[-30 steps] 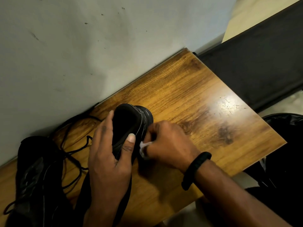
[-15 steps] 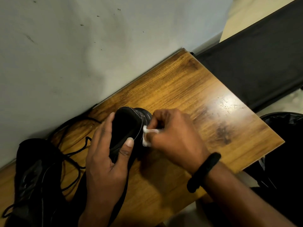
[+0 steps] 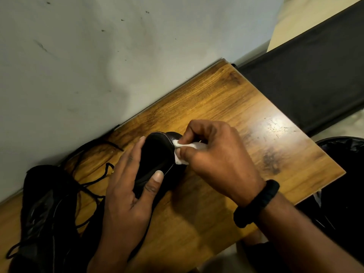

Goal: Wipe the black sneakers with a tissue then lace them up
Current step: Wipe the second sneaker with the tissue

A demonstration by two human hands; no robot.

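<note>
A black sneaker (image 3: 155, 154) stands tipped on its side on the wooden table (image 3: 226, 107), sole facing me. My left hand (image 3: 128, 194) grips it from the left, thumb across the sole. My right hand (image 3: 214, 156) pinches a crumpled white tissue (image 3: 180, 152) and presses it against the sneaker's right edge near the toe. A second black sneaker (image 3: 41, 209) lies at the lower left of the table. Loose black laces (image 3: 88, 172) trail between the two shoes.
A grey wall (image 3: 118, 66) runs along the table's far edge. A black panel (image 3: 307, 75) stands beyond the table's right corner. A black bag-lined bin (image 3: 342, 170) sits below the table's right edge. A black band circles my right wrist.
My right hand has slid the tissue up along the sneaker's edge, from near my left thumb toward the toe. My left hand keeps its hold on the shoe.
</note>
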